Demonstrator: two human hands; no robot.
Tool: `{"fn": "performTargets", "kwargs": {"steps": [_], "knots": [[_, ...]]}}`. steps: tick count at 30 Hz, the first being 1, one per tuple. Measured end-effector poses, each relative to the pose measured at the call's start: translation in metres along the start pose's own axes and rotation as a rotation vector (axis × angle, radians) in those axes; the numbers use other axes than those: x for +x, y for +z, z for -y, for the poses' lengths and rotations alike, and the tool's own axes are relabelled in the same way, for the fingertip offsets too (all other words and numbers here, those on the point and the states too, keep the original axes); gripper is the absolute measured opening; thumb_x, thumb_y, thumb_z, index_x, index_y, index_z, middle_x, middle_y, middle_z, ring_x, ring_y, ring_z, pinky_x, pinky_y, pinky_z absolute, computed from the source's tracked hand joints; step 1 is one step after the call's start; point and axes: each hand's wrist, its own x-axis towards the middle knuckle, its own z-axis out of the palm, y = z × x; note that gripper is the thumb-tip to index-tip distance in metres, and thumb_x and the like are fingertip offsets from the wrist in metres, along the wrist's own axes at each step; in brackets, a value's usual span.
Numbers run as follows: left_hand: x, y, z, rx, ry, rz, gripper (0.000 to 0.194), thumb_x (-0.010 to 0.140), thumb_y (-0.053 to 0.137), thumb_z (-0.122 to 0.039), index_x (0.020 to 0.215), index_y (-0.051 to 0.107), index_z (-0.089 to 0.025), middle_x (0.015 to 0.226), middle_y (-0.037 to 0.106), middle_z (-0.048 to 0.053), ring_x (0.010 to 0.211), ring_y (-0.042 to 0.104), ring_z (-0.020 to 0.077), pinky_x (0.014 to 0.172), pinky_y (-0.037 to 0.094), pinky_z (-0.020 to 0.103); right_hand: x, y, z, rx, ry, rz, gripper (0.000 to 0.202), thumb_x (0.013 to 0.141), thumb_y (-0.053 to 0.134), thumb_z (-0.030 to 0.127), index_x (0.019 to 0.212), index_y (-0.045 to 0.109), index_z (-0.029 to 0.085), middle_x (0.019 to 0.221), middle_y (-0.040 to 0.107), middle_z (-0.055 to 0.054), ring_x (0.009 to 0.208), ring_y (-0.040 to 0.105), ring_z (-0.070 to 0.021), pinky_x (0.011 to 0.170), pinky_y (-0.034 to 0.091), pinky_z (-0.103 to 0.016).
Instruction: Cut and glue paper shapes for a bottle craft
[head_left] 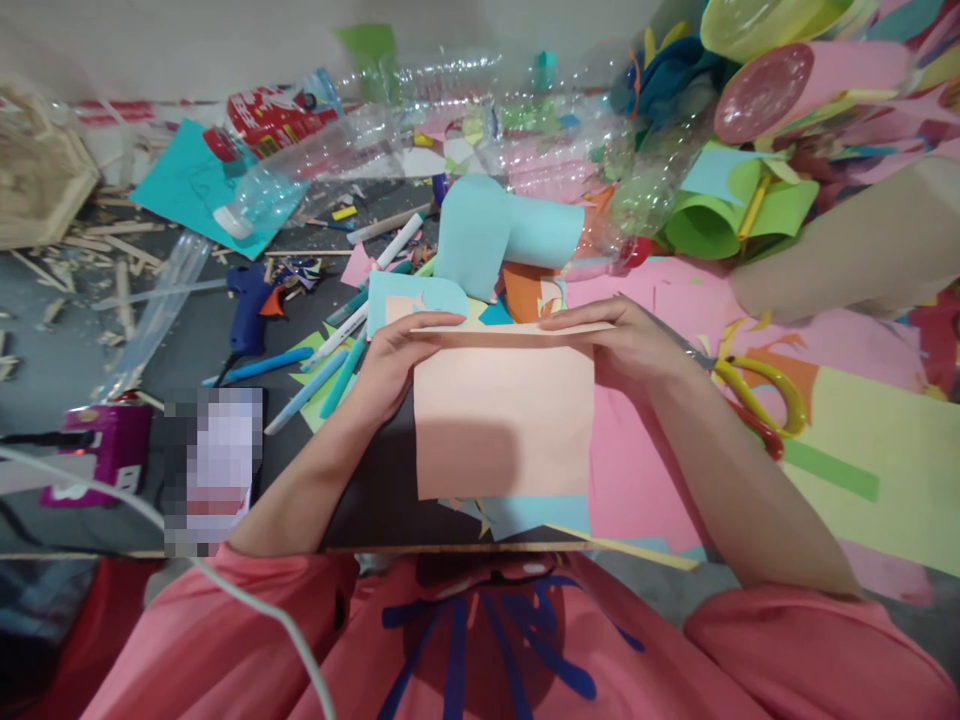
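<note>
A peach-coloured sheet of paper (502,420) lies in front of me, its far edge folded over into a narrow strip. My left hand (409,350) grips the left end of that fold, fingers on top and thumb side below. At the right end, my right hand (619,335) pinches the same fold with its fingers stretched along the top. Beneath the sheet are pink paper (637,480) and a light blue piece (540,515). Just beyond the fold stands a rolled light blue paper shape (472,235).
Scissors with yellow handles (765,395) lie to the right. On the left are a blue glue gun (250,310), several markers (345,330), a phone (225,460) and a purple box (101,455). Clear plastic bottles (315,150) and rolled green paper (705,225) crowd the back.
</note>
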Motion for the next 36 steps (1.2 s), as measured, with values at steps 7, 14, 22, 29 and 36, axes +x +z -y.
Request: {"fn": "performTargets", "kwargs": {"steps": [7, 14, 22, 29, 36], "knots": [[0.0, 0.003, -0.003, -0.08, -0.05, -0.015, 0.004, 0.06, 0.065, -0.02, 0.061, 0.069, -0.018, 0.068, 0.062, -0.001, 0.056, 0.054, 0.0099, 0.051, 0.041, 0.022, -0.001, -0.008, 0.001, -0.094, -0.076, 0.12, 0.008, 0.063, 0.082, 0.035, 0.066, 0.079, 0.029, 0.082, 0.078, -0.004, 0.102, 0.069, -0.0247, 0.096, 0.051, -0.041], [0.001, -0.003, 0.005, 0.028, 0.062, -0.041, 0.007, 0.064, 0.062, -0.022, 0.062, 0.068, -0.019, 0.069, 0.062, -0.001, 0.059, 0.052, 0.0103, 0.053, 0.039, 0.022, -0.011, -0.022, 0.019, -0.18, -0.038, 0.395, 0.039, 0.067, 0.077, 0.058, 0.094, 0.079, 0.03, 0.141, 0.059, -0.005, 0.133, 0.05, -0.031, 0.096, 0.052, -0.047], [-0.004, -0.004, 0.008, 0.217, 0.229, -0.001, 0.017, 0.072, 0.055, -0.023, 0.068, 0.072, -0.022, 0.078, 0.07, 0.001, 0.079, 0.062, 0.018, 0.074, 0.048, 0.029, -0.007, 0.018, 0.057, -0.542, -0.219, 0.044, 0.022, 0.08, 0.069, 0.043, 0.086, 0.075, 0.023, 0.095, 0.073, -0.005, 0.094, 0.064, -0.0234, 0.085, 0.049, -0.036], [-0.005, -0.006, 0.009, 0.223, 0.25, -0.023, 0.019, 0.074, 0.061, -0.036, 0.066, 0.071, -0.023, 0.075, 0.069, 0.002, 0.07, 0.06, 0.0174, 0.066, 0.047, 0.029, 0.013, 0.045, 0.065, -0.813, -0.139, 0.387, 0.02, 0.087, 0.059, 0.035, 0.078, 0.065, 0.018, 0.07, 0.059, 0.0, 0.064, 0.049, -0.0133, 0.061, 0.033, -0.027], [-0.016, -0.005, 0.0, 0.238, 0.339, -0.031, 0.027, 0.07, 0.065, -0.049, 0.068, 0.072, -0.024, 0.075, 0.07, 0.003, 0.072, 0.062, 0.0198, 0.072, 0.049, 0.033, 0.004, 0.051, 0.076, -0.741, -0.11, 0.505, 0.023, 0.089, 0.055, 0.025, 0.067, 0.052, 0.019, 0.061, 0.043, 0.005, 0.056, 0.038, -0.0083, 0.052, 0.026, -0.025]]}}
